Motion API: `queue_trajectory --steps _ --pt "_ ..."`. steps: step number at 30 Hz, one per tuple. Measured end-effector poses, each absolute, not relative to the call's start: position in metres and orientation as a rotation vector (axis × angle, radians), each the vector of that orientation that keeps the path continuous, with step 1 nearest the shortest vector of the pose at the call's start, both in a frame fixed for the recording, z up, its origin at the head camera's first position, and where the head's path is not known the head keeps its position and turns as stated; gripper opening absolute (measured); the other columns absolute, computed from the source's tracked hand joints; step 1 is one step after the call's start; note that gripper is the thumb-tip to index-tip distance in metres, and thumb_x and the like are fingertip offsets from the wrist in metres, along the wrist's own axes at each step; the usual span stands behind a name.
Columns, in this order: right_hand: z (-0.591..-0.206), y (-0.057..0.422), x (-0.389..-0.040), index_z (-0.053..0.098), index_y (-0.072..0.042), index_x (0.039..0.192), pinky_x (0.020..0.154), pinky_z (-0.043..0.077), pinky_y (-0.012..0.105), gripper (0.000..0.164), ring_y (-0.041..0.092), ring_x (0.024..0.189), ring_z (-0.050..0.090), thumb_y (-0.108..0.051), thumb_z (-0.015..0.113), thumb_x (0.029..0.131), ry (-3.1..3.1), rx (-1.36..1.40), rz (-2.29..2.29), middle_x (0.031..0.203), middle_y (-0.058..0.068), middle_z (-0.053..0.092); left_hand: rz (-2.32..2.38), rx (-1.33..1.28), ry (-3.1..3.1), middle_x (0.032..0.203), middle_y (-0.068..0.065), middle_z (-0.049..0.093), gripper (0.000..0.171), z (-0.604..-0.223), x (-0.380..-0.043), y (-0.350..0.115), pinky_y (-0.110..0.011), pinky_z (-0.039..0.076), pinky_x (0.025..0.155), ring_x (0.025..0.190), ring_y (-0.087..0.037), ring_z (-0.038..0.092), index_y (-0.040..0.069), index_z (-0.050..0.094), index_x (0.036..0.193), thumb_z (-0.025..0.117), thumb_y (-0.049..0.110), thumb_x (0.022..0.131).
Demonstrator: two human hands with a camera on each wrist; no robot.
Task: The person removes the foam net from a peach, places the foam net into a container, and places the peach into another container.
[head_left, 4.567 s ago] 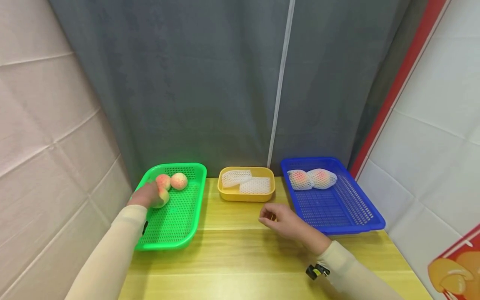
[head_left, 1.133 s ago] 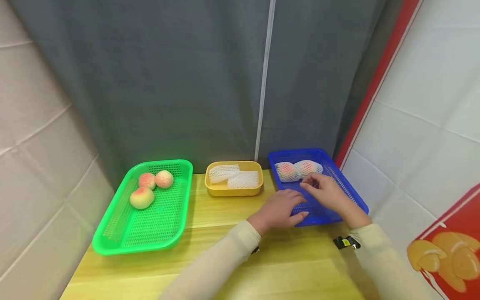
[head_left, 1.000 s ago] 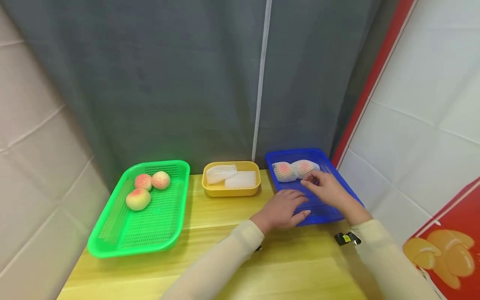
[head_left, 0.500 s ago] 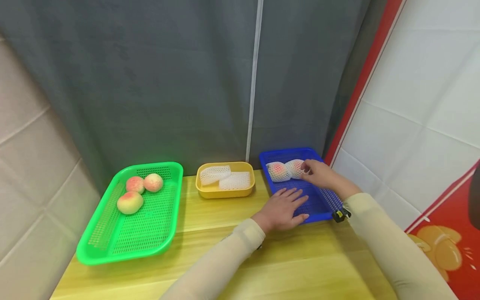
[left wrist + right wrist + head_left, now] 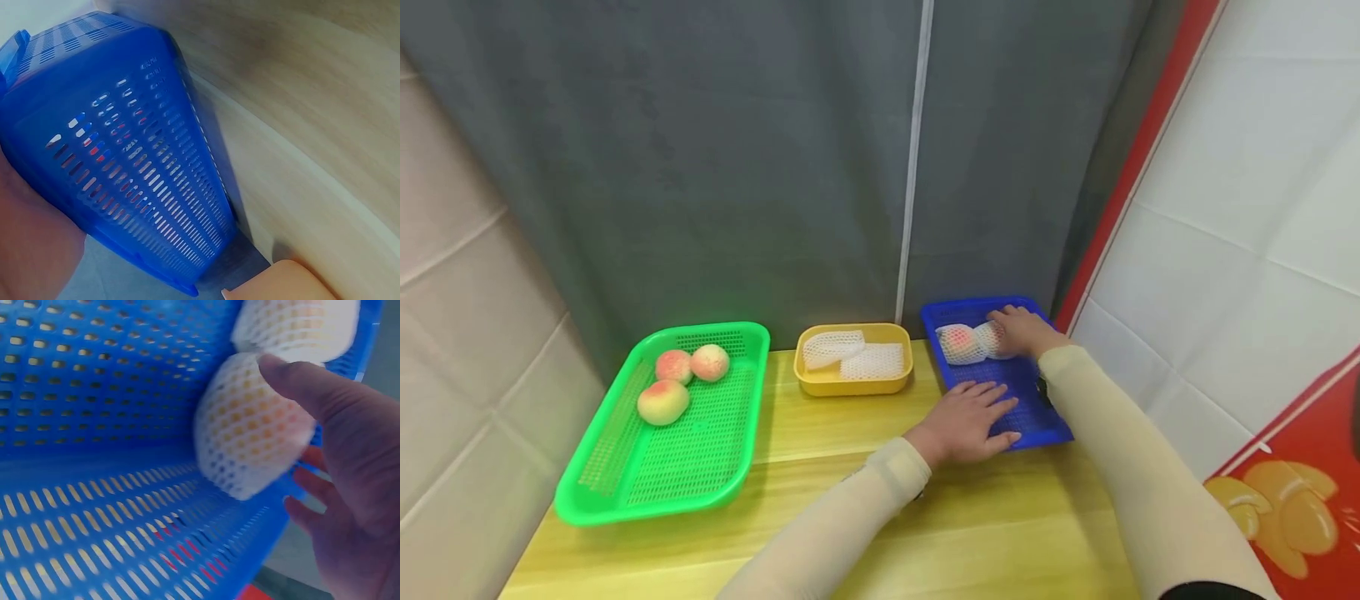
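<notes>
My left hand (image 5: 964,423) lies with fingers spread over the near-left rim of the blue basket (image 5: 1036,427). The left wrist view shows the basket's slotted outer wall (image 5: 131,156) beside that hand. Inside, at the far left, two peaches in white foam netting sit side by side: a left peach (image 5: 959,343) and a right peach (image 5: 250,431). Over the right one reaches my right hand (image 5: 1024,332), partly covering it. In the right wrist view its thumb (image 5: 294,378) is by the join between the peaches, and its loosely bent fingers are along the far side.
A green basket (image 5: 700,467) with three bare peaches (image 5: 663,402) stands at the left. Between the baskets sits a yellow tray (image 5: 853,388) holding two empty foam nets (image 5: 872,361). A grey curtain (image 5: 700,167) hangs behind, and a white wall (image 5: 1262,250) rises at the right.
My left hand has come from the green basket to the blue one and its fingers have spread. My right hand has moved forward over the right netted peach.
</notes>
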State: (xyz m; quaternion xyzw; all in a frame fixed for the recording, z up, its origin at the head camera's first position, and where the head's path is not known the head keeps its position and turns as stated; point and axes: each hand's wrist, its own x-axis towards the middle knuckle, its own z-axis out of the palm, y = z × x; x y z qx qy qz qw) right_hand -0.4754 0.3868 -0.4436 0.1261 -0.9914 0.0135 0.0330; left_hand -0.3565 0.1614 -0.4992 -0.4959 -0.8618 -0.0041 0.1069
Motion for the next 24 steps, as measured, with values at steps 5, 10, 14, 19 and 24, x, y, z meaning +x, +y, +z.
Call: queue_trajectory --steps 5,10,14,19,24 --pt "-0.458 0.384 -0.484 0.049 -0.009 0.147 0.108 0.029 0.071 0.077 0.055 0.136 0.037 -0.026 0.085 0.081 -3.129 0.322 0.073 0.148 0.031 0.042 0.001 -1.471 -2.544 0.163 0.004 0.033 0.073 -0.499 -0.355 0.161 -0.040 0.021 0.122 0.151 -0.015 0.026 0.031 0.033 0.159 0.012 0.070 0.101" --pt "-0.467 0.383 -0.489 0.040 -0.011 0.154 0.107 0.027 0.075 0.084 0.058 0.139 0.029 -0.021 0.084 0.083 -3.198 0.229 0.159 0.154 0.030 0.032 0.001 -1.468 -2.556 0.162 0.007 0.033 0.073 -0.499 -0.354 0.160 -0.039 0.022 0.121 0.151 -0.014 0.026 0.032 0.036 0.158 0.013 0.070 0.100" --pt "-0.476 0.385 -0.498 0.039 -0.012 0.153 0.102 0.030 0.078 0.085 0.060 0.137 0.030 -0.019 0.084 0.081 -3.206 0.202 0.159 0.153 0.031 0.030 0.004 -1.470 -2.557 0.162 0.007 0.035 0.073 -0.501 -0.355 0.159 -0.038 0.022 0.120 0.150 -0.014 0.027 0.032 0.039 0.157 0.012 0.070 0.100" --pt "-0.487 0.390 -0.510 0.042 -0.015 0.151 0.098 0.035 0.077 0.084 0.060 0.133 0.035 -0.014 0.084 0.079 -3.177 0.198 0.162 0.151 0.032 0.034 -0.009 -1.473 -2.553 0.160 0.007 0.038 0.072 -0.503 -0.357 0.160 -0.039 0.025 0.119 0.149 -0.014 0.029 0.032 0.043 0.154 0.015 0.070 0.100" --pt "-0.491 0.391 -0.515 0.045 -0.014 0.148 0.096 0.036 0.078 0.079 0.061 0.132 0.036 -0.010 0.084 0.079 -3.168 0.197 0.182 0.148 0.033 0.037 -0.011 -1.467 -2.540 0.158 0.007 0.042 0.070 -0.504 -0.357 0.161 -0.039 0.027 0.117 0.147 -0.014 0.032 0.032 0.047 0.152 0.017 0.070 0.101"
